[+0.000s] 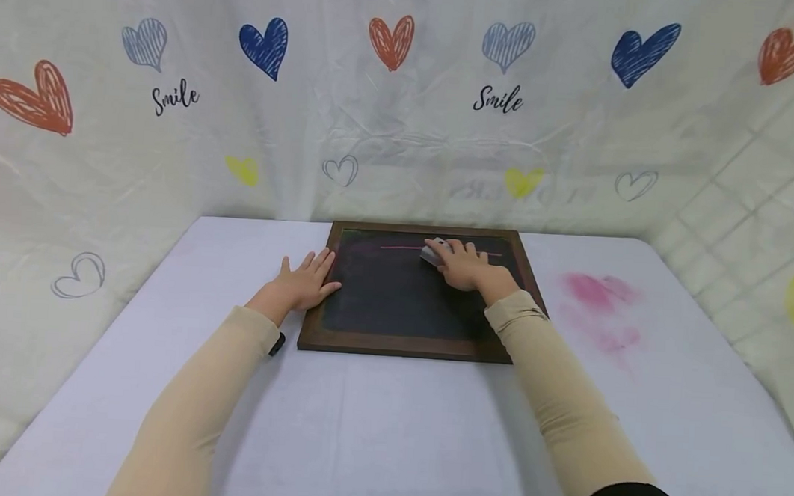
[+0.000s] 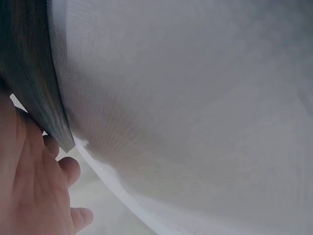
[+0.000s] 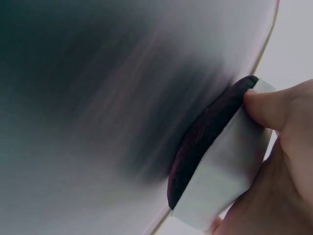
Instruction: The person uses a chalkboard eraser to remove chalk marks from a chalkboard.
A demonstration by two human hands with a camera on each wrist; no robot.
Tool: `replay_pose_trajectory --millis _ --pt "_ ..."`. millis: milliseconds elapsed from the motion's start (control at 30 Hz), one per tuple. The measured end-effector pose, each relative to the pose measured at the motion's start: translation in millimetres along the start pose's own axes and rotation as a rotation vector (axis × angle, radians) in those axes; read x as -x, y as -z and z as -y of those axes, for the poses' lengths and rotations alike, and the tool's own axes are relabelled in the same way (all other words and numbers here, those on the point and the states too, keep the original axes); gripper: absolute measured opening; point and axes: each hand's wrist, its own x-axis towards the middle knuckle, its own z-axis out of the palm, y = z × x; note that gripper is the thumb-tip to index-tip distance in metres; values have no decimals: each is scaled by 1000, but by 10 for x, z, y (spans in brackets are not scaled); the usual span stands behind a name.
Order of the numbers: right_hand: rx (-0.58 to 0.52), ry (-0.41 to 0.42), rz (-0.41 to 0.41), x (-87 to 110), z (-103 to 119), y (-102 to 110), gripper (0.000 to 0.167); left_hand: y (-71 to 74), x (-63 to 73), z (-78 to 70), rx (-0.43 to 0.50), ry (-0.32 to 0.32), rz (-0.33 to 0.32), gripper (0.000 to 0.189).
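Observation:
A chalkboard [image 1: 394,300] with a brown wooden frame lies on the white table. My left hand [image 1: 301,282] rests on the frame's left side with its fingers spread. In the left wrist view, that hand [image 2: 34,191] is beside the dark wooden edge [image 2: 29,63]. Near the top of the board, my right hand [image 1: 465,270] grips a light-grey board eraser [image 1: 431,256]. The right wrist view shows the thumb on the eraser's [image 3: 220,156] pale body and its dark felt pad facing the board. A thin pink chalk line [image 1: 397,247] shows on both sides of the eraser.
Pink smudges [image 1: 600,292] mark the white tablecloth [image 1: 387,427] right of the board. Behind the table hangs a white curtain [image 1: 437,123] printed with hearts and "Smile". A small dark object [image 1: 277,344] shows at the left wrist.

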Motion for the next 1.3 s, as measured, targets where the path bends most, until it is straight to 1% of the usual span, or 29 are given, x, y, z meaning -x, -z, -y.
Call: replay_pose_trajectory --millis 133,200,267,367,500,567,633,700,800,900,1000,1067,1133,1200,1300 --pt "-11 -43 -13 167 -339 66 61 -9 -1 4 3 -3 -5 76" --pt "-15 -54 -19 239 -475 89 61 -12 -3 11 -3 -2 -8 76" --pt "-25 -58 -25 283 -573 92 61 -14 -8 18 -6 -1 -11 75" --pt "-38 -63 -30 313 -622 77 61 -12 -14 16 -4 -6 -16 74" --pt "-39 -64 -28 262 -515 28 62 -6 -10 7 4 -15 -17 72" --pt "-32 -52 -25 198 -411 -13 62 -7 -4 9 5 -13 -14 72" --pt "-16 -21 -20 123 -272 -57 62 -11 1 14 7 -9 -13 72" --pt "14 15 -9 61 -86 -91 63 -13 4 16 9 -5 -14 72" --pt "66 59 9 -19 251 -147 63 -15 12 14 15 -1 -16 73" --pt "124 99 13 -37 618 -179 62 -15 28 27 18 3 -17 74" --pt "162 137 7 -35 839 -193 61 -12 38 37 15 5 -18 74" --pt "162 165 5 -28 847 -190 61 -12 30 28 13 3 -18 74" --pt "155 176 13 -26 767 -183 62 -9 17 14 16 -1 -11 74" --pt "143 168 20 -30 629 -175 63 -10 4 4 17 -6 -9 74" --pt "132 138 11 -30 354 -157 64 -10 -10 -4 10 -6 -9 74"
